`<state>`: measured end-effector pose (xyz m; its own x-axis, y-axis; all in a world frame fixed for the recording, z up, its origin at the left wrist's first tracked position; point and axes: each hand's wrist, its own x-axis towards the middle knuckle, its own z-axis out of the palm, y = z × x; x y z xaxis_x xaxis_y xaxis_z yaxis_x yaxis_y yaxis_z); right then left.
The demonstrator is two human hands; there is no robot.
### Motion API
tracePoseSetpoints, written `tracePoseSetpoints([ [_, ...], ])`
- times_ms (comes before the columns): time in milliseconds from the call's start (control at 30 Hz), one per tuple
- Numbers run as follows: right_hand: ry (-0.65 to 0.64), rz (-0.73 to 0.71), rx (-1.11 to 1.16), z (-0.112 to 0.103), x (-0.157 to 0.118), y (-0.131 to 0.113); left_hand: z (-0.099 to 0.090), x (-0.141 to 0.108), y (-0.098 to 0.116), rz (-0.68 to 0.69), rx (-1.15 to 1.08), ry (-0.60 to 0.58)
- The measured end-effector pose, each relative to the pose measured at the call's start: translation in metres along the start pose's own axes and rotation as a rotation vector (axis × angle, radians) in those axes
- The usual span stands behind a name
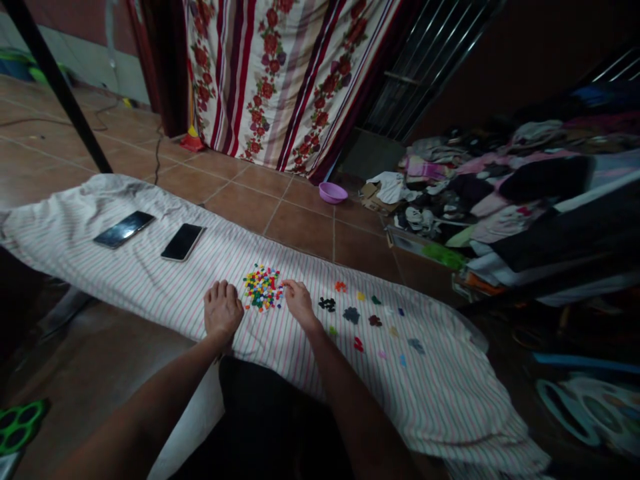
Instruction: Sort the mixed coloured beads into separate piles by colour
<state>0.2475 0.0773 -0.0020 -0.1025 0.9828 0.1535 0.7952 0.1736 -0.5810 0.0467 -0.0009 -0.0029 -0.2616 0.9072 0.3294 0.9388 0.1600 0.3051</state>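
A mixed pile of small colourful beads lies on a striped cloth. Just left of the pile, my left hand rests palm down on the cloth with its fingers laid out, holding nothing. At the pile's right edge is my right hand, thumb and forefinger pinched together; whatever is between them is too small to make out. Single-colour groups spread out beyond it: black beads, orange beads, dark grey beads, dark brown beads, red beads and several smaller ones.
Two phones, a dark phone and a pale-edged phone, lie on the cloth at left. A purple basin stands on the tiled floor before a flowered curtain. Heaped clothes fill the right side.
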Motion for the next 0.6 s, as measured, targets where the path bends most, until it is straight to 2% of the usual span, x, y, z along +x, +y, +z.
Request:
tracePoseSetpoints([
  [267,-0.060,0.035,-0.178,0.005,0.003,-0.006,-0.001,0.000,0.001,-0.002,0.002,-0.010],
  [433,-0.035,0.085,-0.159,0.008,0.006,-0.006,-0.001,0.001,0.001,-0.003,0.022,-0.010],
  [600,0.027,0.028,-0.070,0.011,0.002,0.004,-0.001,0.001,0.001,-0.003,0.033,-0.015],
])
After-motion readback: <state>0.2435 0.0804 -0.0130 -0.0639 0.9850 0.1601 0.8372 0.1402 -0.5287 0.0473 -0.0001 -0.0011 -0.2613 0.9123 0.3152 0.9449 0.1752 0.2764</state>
